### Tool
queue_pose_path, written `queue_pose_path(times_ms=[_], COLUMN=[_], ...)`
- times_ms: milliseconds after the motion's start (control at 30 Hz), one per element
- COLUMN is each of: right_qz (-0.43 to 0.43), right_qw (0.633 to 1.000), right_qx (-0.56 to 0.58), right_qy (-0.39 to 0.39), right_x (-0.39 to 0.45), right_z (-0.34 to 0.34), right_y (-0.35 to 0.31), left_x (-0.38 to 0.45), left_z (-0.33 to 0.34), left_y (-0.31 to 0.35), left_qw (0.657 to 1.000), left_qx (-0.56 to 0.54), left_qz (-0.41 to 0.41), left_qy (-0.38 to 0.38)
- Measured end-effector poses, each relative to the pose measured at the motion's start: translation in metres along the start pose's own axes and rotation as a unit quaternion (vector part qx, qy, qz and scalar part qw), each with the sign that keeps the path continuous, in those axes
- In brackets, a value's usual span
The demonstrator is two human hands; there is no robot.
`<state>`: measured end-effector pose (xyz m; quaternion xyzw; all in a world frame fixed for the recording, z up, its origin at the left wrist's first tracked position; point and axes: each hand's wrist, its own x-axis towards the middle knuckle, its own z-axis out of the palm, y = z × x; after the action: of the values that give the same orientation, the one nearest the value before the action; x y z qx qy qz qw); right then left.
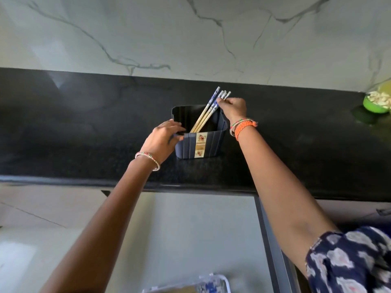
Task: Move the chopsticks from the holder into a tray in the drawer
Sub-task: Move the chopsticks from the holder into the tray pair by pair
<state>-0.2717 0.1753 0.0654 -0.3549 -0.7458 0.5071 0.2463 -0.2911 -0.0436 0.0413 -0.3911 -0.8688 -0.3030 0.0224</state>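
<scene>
A dark blue ribbed holder [209, 144] with a cream label stands on the black counter [84, 134]. Several chopsticks [206, 116] with blue-and-white tops lean inside it, their tops tilted to the right. My left hand [163, 138] grips the holder's left rim. My right hand [232, 108] pinches the chopsticks' upper ends above the holder's right side. At the bottom edge, a clear tray [218, 282] in the open drawer holds something blue and white; most of it is cut off.
A green bowl [376, 104] with pale pieces sits at the counter's far right. A marble wall [190, 34] rises behind the counter. The open drawer's dark side rail [273, 240] runs down on the right below the counter edge.
</scene>
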Motion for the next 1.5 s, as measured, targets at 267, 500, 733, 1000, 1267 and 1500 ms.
queue_pose_path(times_ms=[267, 500, 733, 1000, 1267, 1500], right_qz=[0.019, 0.027, 0.006, -0.002, 0.168, 0.335], right_qw=[0.998, 0.995, 0.98, 0.933, 0.896, 0.855], right_qx=[0.061, 0.069, 0.155, 0.326, 0.411, 0.391], right_qy=[0.007, 0.069, 0.126, 0.149, 0.017, -0.067], right_x=[0.015, 0.005, -0.019, -0.113, -0.24, -0.336], right_z=[0.001, -0.01, -0.042, -0.108, -0.095, -0.066], right_y=[0.009, 0.001, -0.032, -0.061, 0.024, 0.141], left_x=[0.002, -0.002, -0.013, -0.05, -0.153, -0.272], left_z=[0.005, -0.002, -0.023, -0.054, -0.03, 0.028], left_y=[-0.003, 0.009, 0.03, 0.091, 0.074, 0.026], left_qw=[0.999, 0.998, 0.995, 0.994, 0.978, 0.912], left_qx=[-0.029, -0.035, -0.08, -0.105, -0.093, -0.148], left_qz=[-0.013, -0.043, -0.063, -0.006, -0.087, -0.204], left_qy=[0.027, 0.01, 0.017, 0.037, -0.164, -0.323])
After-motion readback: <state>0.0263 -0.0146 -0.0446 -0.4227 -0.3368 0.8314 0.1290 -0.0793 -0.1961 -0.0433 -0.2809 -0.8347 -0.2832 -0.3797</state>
